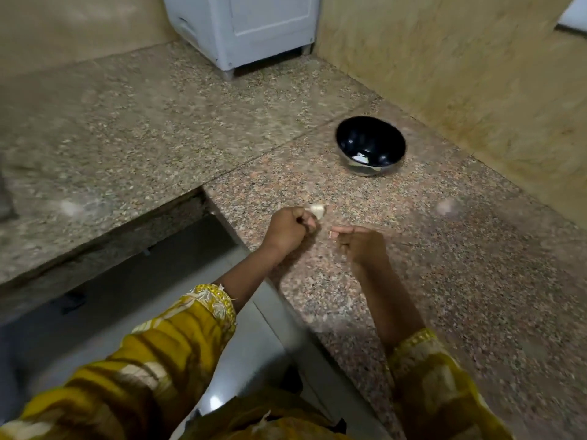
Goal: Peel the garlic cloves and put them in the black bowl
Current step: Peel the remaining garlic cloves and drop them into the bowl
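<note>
Grips a pale garlic clove (317, 211) in the curled left hand (290, 228), over the speckled granite tabletop (444, 281), nearer than the round black bowl (381, 134). Pinches, perhaps, a peel sliver (331, 234) in the right hand (359, 246).

Items counted: one black bowl (370, 144); one garlic clove (318, 211); two hands, being one left hand (287, 228) and one right hand (360, 246); two yellow sleeves (178, 338); one white cabinet (247, 27). The pale contents of the bowl were too blurred to count.
</note>
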